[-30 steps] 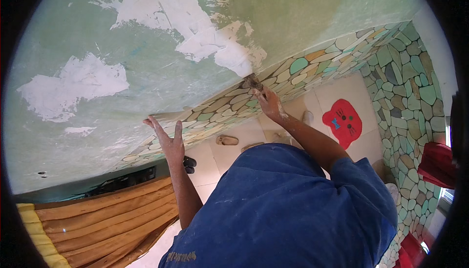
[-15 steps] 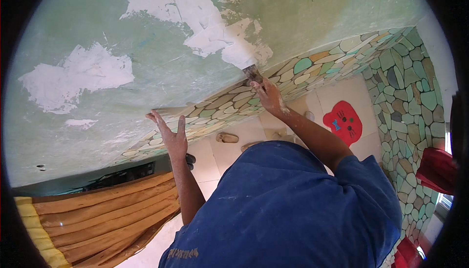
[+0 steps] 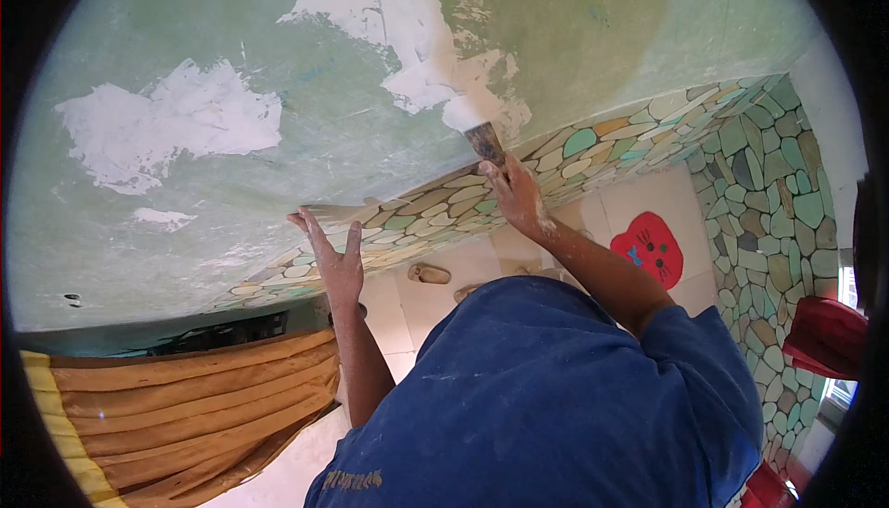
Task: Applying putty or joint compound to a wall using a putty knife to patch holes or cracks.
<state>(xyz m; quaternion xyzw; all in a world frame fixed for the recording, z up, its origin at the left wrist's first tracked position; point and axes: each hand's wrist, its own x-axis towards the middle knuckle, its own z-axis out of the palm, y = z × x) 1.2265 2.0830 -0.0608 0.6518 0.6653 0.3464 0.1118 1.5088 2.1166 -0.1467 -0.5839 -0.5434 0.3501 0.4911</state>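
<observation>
In my right hand (image 3: 519,195) is a putty knife (image 3: 485,142), its dark, smeared blade against the green wall (image 3: 352,151) at the lower end of a long white filler patch (image 3: 384,17). The fingers close round its handle, just above the stone band. My left hand (image 3: 335,263) is raised near the wall further left, with long fingers and thumb apart. Between them shows the edge of what looks like a thin flat plate (image 3: 344,211), mostly seen edge-on. White dust coats both hands. Another white patch (image 3: 181,119) lies on the wall to the left.
A band of flat stones (image 3: 444,198) runs along the wall's foot and up the right side. On the tiled floor lie a red face-shaped mat (image 3: 650,250) and a tan shoe (image 3: 429,273). An orange curtain (image 3: 194,406) hangs lower left; red cloth (image 3: 824,332) hangs right.
The view has shifted, so the wall patches sit further right. The putty knife has moved slightly toward the stone band, off the brightest white spot. My left hand keeps nearly the same pose.
</observation>
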